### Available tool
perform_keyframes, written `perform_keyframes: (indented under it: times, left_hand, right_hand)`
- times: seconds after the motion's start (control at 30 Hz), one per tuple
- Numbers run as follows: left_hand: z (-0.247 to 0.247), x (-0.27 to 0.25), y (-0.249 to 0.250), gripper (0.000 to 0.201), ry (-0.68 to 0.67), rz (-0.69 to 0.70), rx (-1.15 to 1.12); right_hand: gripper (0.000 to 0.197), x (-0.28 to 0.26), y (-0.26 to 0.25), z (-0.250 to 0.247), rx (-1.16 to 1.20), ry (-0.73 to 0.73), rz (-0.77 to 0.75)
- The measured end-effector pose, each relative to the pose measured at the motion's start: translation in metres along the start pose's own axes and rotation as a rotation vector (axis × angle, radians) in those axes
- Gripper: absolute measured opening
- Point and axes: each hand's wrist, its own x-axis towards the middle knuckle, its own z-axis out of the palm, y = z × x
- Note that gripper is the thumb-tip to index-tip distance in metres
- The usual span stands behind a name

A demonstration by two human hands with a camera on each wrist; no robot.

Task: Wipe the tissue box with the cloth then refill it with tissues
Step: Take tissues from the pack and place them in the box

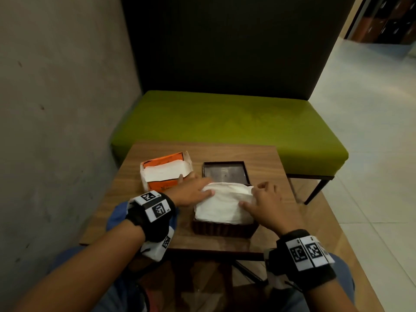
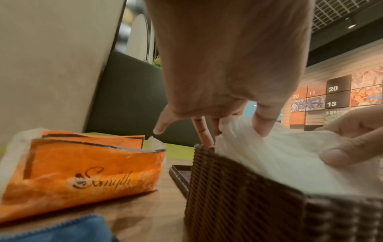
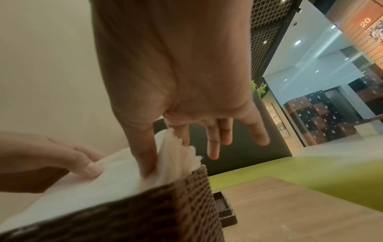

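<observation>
A dark brown woven tissue box stands near the table's front, with a white stack of tissues sticking up out of its top. My left hand holds the stack's far left corner, thumb on top and fingers down the far side. On the far right corner my right hand pinches the tissues between thumb and index, the other fingers spread free. The blue cloth lies under my left wrist, its edge on the table.
An opened orange tissue pack with white tissues lies at the back left of the wooden table. The box's dark lid lies upside down just behind the box. A green bench stands beyond, a grey wall on the left.
</observation>
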Motion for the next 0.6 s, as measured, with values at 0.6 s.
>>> perform_keyframes:
  times: [0.6]
  left_hand:
    - [0.024, -0.012, 0.013, 0.025, 0.252, 0.170, 0.475]
  right_hand:
    - [0.035, 0.002, -0.034, 0.024, -0.021, -0.052, -0.191]
